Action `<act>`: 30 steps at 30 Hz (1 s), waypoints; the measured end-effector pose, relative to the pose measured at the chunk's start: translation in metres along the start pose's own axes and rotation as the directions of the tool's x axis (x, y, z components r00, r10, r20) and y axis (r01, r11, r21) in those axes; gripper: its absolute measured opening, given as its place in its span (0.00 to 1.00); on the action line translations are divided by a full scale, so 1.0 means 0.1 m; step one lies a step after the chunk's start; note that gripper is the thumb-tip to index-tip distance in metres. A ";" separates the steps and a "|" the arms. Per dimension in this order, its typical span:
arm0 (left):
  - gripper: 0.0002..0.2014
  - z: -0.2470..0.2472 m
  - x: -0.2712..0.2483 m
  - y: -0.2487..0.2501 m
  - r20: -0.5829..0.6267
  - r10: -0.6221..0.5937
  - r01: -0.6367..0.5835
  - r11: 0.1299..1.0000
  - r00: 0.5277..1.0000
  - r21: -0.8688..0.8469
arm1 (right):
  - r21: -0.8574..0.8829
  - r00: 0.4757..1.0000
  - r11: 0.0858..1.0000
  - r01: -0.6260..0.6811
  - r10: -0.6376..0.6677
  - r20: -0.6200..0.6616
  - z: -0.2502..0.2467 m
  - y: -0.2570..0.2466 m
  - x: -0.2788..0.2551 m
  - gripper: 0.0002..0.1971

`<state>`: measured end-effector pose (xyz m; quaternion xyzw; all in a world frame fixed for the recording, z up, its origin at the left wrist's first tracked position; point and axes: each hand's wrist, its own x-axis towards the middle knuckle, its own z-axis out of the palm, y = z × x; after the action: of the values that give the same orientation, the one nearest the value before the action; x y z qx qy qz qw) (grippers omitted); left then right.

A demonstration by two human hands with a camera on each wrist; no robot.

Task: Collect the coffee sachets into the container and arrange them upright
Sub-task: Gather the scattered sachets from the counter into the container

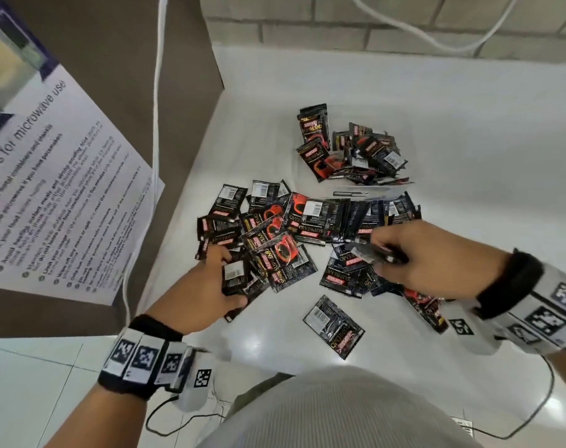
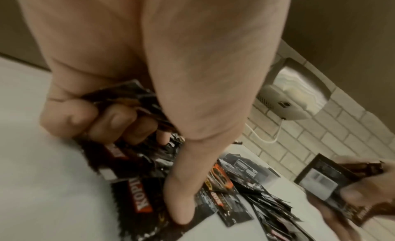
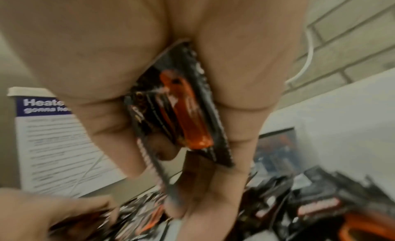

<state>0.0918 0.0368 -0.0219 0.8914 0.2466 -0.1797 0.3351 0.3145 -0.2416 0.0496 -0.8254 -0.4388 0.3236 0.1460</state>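
Black and red coffee sachets (image 1: pixel 286 236) lie heaped on the white counter (image 1: pixel 469 130). A clear plastic container (image 1: pixel 356 189) behind the heap holds several sachets (image 1: pixel 349 150), leaning and jumbled. My left hand (image 1: pixel 210 286) grips a bunch of sachets (image 1: pixel 234 276) at the heap's left edge; its curled fingers (image 2: pixel 89 116) hold the bunch (image 2: pixel 132 99) in the left wrist view. My right hand (image 1: pixel 414 257) holds sachets (image 1: pixel 372 253) over the heap's right side. The held sachets (image 3: pixel 183 112) stand between thumb and fingers in the right wrist view.
One sachet (image 1: pixel 334 325) lies alone near the counter's front edge. A brown panel with a microwave notice (image 1: pixel 48 176) stands at the left, a white cable (image 1: pixel 157 92) running down it. A brick wall (image 1: pixel 404 30) closes the back. A wall dispenser (image 2: pixel 292 95) hangs there.
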 end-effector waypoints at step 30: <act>0.37 0.09 0.36 0.42 -0.184 0.192 -0.175 0.979 0.964 0.108 | 0.117 0.966 0.961 0.250 -0.239 -0.101 0.52 -0.15 0.14 0.14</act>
<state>0.1439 0.0148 -0.0242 0.9380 0.1859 -0.0713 0.2837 0.2760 -0.2241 0.0125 -0.7669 -0.5089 0.2950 0.2567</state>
